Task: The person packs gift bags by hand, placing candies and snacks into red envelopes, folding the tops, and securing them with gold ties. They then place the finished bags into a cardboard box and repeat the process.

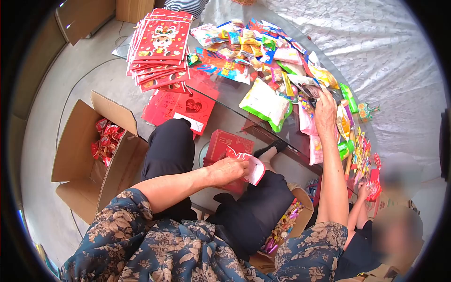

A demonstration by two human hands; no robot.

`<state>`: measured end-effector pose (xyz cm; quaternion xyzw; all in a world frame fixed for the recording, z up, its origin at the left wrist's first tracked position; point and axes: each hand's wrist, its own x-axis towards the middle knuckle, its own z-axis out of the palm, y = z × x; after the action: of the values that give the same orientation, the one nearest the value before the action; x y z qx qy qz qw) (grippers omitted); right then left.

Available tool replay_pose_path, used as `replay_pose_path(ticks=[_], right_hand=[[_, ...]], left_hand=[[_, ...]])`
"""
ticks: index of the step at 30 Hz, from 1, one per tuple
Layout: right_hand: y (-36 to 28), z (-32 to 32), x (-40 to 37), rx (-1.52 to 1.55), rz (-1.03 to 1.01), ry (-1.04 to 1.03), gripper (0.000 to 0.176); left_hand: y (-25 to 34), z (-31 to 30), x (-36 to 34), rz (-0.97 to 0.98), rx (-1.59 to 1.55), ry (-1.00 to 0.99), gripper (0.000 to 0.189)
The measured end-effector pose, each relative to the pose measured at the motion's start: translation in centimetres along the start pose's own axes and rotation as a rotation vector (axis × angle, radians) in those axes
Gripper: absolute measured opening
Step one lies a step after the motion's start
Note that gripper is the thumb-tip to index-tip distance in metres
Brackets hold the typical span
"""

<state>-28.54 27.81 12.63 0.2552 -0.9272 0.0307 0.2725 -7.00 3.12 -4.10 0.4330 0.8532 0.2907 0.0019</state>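
Observation:
My left hand (229,171) is closed on the gathered top of a small red bag (256,172), whose pale inside shows at its opening. It hangs above my lap, in front of a red box (229,146). My right hand (325,113) reaches over the glass table into a heap of snack packets, its fingers bent down among them. A dark packet (311,90) lies at its fingertips, but what the fingers grip is partly hidden. Near that hand are a white-and-green bag (267,102) and several pink packets (307,120).
A stack of red printed bags (162,40) stands at the table's left end. An open carton (77,155) with red packets sits on the floor. Another carton (300,207) of wrapped sweets is by my legs. A co-worker's hand (364,189) holds a red bag (374,185).

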Motion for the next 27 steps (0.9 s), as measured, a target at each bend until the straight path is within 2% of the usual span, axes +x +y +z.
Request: replay_pose_path(ticks=[6,7,9,11,18,27], right_hand=[[0.1,-2.9,-1.0,0.123,0.037,0.147,0.034],[-0.4,-3.8,-1.5,0.298,0.167,0.130,0.032],[-1.2,-5.9,-2.4,0.347,0.197,0.181,0.031],[0.6,-7.5,-4.4,0.409,0.278,0.194,0.031],[-0.3,-10.7,-8.9,0.976,0.617,0.280,0.033],[-0.5,-12.8,-14.8,1.314,0.879,0.319,0.043]], left_hand=[[-0.8,1.9,0.1,0.018,0.014,-0.018,0.017],[-0.5,1.1,0.1,0.040,0.005,-0.001,0.017],[-0.8,1.1,0.3,0.047,-0.117,-0.003,0.013],[-0.1,1.3,1.1,0.047,-0.108,0.003,0.009],[-0.3,0.8,0.1,0.019,-0.071,0.037,0.006],[-0.1,0.5,0.0,0.052,-0.062,0.074,0.008]])
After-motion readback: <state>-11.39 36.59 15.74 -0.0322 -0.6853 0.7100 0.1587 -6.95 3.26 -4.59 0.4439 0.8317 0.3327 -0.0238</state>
